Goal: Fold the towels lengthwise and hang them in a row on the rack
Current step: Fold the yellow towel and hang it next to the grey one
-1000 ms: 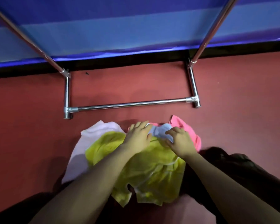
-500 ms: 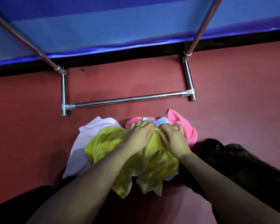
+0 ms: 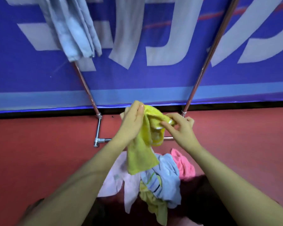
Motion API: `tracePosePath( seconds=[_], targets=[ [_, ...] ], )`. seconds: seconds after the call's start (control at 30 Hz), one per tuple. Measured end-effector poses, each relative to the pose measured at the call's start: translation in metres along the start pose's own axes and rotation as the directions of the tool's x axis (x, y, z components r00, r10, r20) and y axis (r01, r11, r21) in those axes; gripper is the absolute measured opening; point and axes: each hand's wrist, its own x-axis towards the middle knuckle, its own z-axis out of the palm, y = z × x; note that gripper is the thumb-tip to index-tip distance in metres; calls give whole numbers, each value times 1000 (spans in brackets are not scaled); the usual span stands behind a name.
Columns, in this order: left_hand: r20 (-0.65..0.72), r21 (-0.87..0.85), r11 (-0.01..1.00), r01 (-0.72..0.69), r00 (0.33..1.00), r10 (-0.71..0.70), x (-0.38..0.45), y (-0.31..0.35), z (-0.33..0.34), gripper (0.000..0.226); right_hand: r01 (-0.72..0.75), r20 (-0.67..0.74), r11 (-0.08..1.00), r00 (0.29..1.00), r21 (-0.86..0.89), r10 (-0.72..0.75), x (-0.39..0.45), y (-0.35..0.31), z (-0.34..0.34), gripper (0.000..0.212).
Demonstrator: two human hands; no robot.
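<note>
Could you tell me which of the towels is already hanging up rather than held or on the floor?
The light blue towel at upper left; the yellow towel is held, the rest lie piled.

Both bare forearms reach forward from the lower corners and converge, the wrists raised in front of the person. The left hand is upright, its fingers curled over and thumb pressed in, gripping the top of a yellow towel that hangs below it. The right hand, just beside it and slightly lower, pinches the towel's edge between thumb and forefinger, the other fingers loosely bent.
</note>
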Motion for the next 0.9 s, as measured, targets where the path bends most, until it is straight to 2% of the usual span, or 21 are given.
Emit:
tracePosePath(
  seconds=[0.23,0.4,0.5,0.57,0.63,0.73,0.9],
  targets=[
    [-198,31,999,37,980,-30,25,65,-86,23,31,-32,997,999,74,-29,21,-80,-44,8],
    [-238,92,992,85,969,-61,38,78,-124,22,44,-94,937,995,347,-11,34,-134,-73,14],
    [-226,145,981,130,970,-95,34,83,-134,21,100,-166,932,985,348,-43,46,-167,-83,15],
    [-165,167,984,60,986,-33,25,92,-136,21,115,-171,932,984,344,-58,53,-187,-88,17],
    [-78,167,983,-77,993,91,13,104,-135,24,154,-161,927,981,341,-104,58,-201,-91,20],
    [-40,88,971,-222,973,226,2,127,-134,25,211,-137,918,975,335,-175,59,-217,-99,15],
    [-24,-197,970,-143,990,141,-5,157,-134,17,239,-131,915,970,324,-207,57,-230,-125,16]
  ],
)
